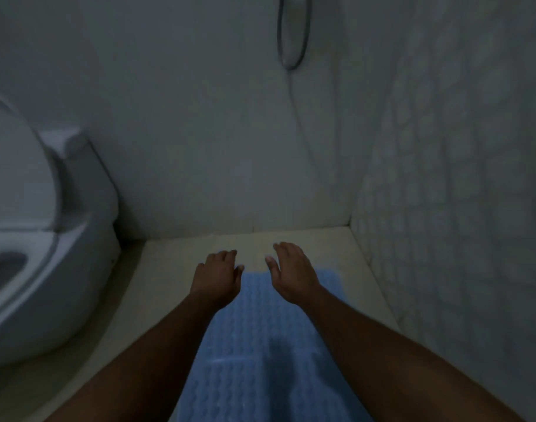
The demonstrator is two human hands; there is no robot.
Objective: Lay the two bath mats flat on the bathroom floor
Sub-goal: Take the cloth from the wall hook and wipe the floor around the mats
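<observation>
Blue bath mat (pixel 260 345) lies flat on the pale floor (pixel 169 257), running from near toward the far wall, right of the toilet (pixel 32 239). Over its far end, the left hand (pixel 218 277) and right hand (pixel 292 272) have loosely spread fingers and grip nothing.

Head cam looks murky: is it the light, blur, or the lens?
Head view: dim, bluish light all over; toilet and tiled wall softly blurred; a dark shadow lies on the mat; the wide lens bows straight edges; no glare.
</observation>
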